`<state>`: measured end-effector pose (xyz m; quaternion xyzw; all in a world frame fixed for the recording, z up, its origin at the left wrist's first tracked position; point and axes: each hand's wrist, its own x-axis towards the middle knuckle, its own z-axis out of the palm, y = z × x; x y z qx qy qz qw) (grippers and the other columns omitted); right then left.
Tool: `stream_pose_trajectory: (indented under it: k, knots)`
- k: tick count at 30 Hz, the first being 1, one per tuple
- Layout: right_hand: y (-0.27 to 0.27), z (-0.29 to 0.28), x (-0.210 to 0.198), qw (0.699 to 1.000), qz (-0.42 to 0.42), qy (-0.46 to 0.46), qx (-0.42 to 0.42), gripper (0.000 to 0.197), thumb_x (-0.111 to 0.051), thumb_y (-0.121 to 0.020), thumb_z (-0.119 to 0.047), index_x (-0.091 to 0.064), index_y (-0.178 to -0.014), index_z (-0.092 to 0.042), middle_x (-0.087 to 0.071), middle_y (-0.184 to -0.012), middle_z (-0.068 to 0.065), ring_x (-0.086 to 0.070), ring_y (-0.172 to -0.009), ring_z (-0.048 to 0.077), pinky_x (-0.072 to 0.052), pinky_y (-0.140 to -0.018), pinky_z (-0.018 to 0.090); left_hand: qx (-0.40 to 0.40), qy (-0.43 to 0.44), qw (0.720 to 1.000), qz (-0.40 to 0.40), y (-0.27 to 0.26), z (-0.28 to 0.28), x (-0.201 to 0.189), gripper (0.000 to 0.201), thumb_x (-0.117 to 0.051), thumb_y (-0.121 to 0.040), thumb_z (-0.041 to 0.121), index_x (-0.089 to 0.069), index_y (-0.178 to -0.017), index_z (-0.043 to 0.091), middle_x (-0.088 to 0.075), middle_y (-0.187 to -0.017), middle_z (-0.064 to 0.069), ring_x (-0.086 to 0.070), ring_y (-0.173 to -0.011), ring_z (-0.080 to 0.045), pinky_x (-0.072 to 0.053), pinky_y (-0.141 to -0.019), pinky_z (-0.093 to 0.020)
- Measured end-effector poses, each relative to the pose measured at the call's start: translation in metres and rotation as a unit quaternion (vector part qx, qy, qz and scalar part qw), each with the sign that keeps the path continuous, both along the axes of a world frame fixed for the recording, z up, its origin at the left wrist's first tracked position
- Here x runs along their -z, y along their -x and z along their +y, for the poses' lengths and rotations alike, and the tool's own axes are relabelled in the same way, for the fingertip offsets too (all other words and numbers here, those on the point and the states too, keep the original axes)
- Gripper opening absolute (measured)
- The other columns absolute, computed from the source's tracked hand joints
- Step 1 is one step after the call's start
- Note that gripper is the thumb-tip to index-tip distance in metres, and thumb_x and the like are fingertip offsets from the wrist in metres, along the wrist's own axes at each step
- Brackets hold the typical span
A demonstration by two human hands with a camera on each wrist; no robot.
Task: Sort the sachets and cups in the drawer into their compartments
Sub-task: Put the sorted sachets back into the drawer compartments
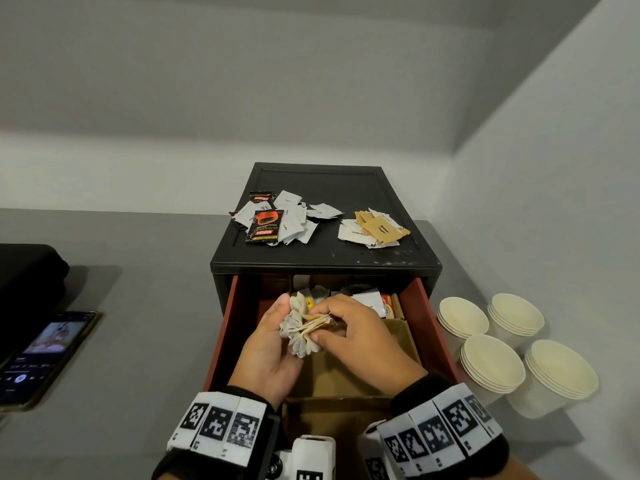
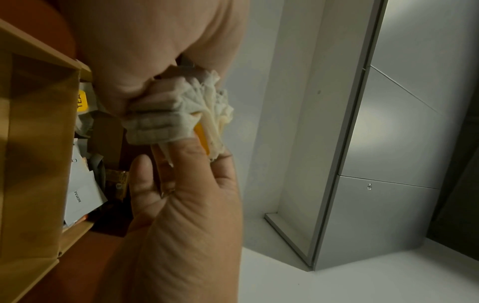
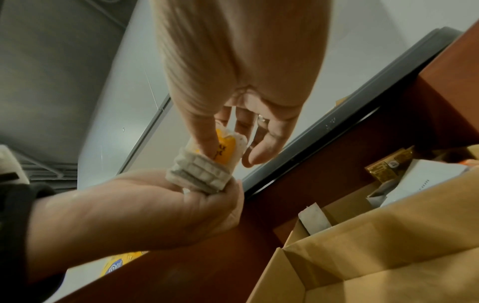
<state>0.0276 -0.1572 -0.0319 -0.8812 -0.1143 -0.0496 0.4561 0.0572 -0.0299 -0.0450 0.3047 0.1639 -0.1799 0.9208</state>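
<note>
1. the bundle of tea bags (image 1: 304, 327) is up in the air over the open drawer (image 1: 433, 327) — held between both hands above the cardboard compartments (image 1: 398, 336), at the centre of the head view.

2. the left hand (image 1: 268, 351) has its fingers curled round the bundle from about 8 o'clock, clamping the gathered middle of the bags; the bags fan out either side of that grip, towards 12 and 6 o'clock.

3. the right hand (image 1: 356, 329) comes in from about 3 o'clock; its thumb and forefinger pinch at the paper tags on the bundle's right face, the other fingers hanging loosely curled; in the right wrist view a yellow tag (image 3: 225, 150) sits under the thumb tip.

4. the relation that matters — the fan's long axis runs 12 to 6, while the tags stick out towards 3, straight at the right fingertips; so the right hand looks the nearer to peel or square up the bags, the left being the anchor.

5. loose sachets (image 1: 367, 301) lie at the drawer's back, at 12 o'clock from the hands; which compartment suits the tea bags is hard to tell, perhaps the one directly below.

6. paper cups (image 1: 491, 362) stand in stacks outside the drawer, at 3 o'clock; more sachets lie on the cabinet top (image 1: 322, 178).
</note>
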Motion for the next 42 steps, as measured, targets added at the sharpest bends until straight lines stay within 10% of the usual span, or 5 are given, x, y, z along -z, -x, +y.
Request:
stream_pose_trajectory:
  k: [4,19,26,38,42]
  knots:
    - [-0.002,-0.002,-0.002,1.000,-0.014,0.020,0.001,0.015,-0.064,-0.085,-0.014,-0.067,-0.098,-0.022,-0.058,-0.098,-0.006,-0.055,-0.093,0.006,-0.045,-0.083,0.021,0.023,-0.007,1.000,-0.006,0.002,-0.002,-0.004,0.029,-0.045,-0.096,0.032,-0.059,-0.098,0.007,-0.070,-0.073,-0.013,-0.068,-0.069,-0.026,-0.052,-0.068,-0.043]
    - [0.013,0.000,-0.012,0.904,0.143,0.350,-0.198,0.017,-0.057,-0.082,-0.010,-0.064,-0.098,-0.009,-0.063,-0.096,0.006,-0.056,-0.085,0.021,-0.045,-0.070,0.033,0.175,-0.385,0.905,0.036,-0.007,0.023,-0.005,0.029,-0.042,-0.093,0.043,-0.061,-0.089,0.022,-0.052,-0.109,0.000,-0.039,-0.126,-0.026,-0.016,-0.110,-0.048]
    - [0.019,0.031,0.014,0.821,0.223,0.447,-0.275,0.011,-0.057,-0.086,-0.014,-0.050,-0.083,-0.007,-0.041,-0.067,0.005,-0.034,-0.056,0.018,-0.025,-0.047,0.028,0.374,-0.445,0.810,0.083,-0.009,0.026,0.015,0.062,-0.031,-0.095,0.052,-0.034,-0.146,0.017,-0.016,-0.158,-0.007,-0.013,-0.143,-0.037,-0.012,-0.110,-0.058]
    - [0.012,0.034,0.011,0.840,0.314,0.366,-0.248,0.015,-0.061,-0.089,-0.021,-0.060,-0.097,-0.008,-0.053,-0.069,-0.002,-0.046,-0.055,0.009,-0.038,-0.050,0.020,0.373,-0.408,0.829,0.085,-0.005,0.026,0.014,0.062,-0.029,-0.098,0.049,-0.022,-0.150,0.016,-0.012,-0.159,-0.008,-0.014,-0.143,-0.038,-0.020,-0.109,-0.059]
    - [0.016,0.028,0.010,0.775,0.363,0.450,-0.254,0.026,-0.051,-0.095,-0.020,-0.063,-0.104,0.001,-0.051,-0.067,0.002,-0.045,-0.054,0.012,-0.039,-0.042,0.014,0.377,-0.408,0.828,0.081,-0.004,0.025,0.013,0.061,-0.030,-0.098,0.049,-0.026,-0.149,0.015,-0.015,-0.158,-0.008,-0.016,-0.142,-0.039,-0.020,-0.109,-0.059]
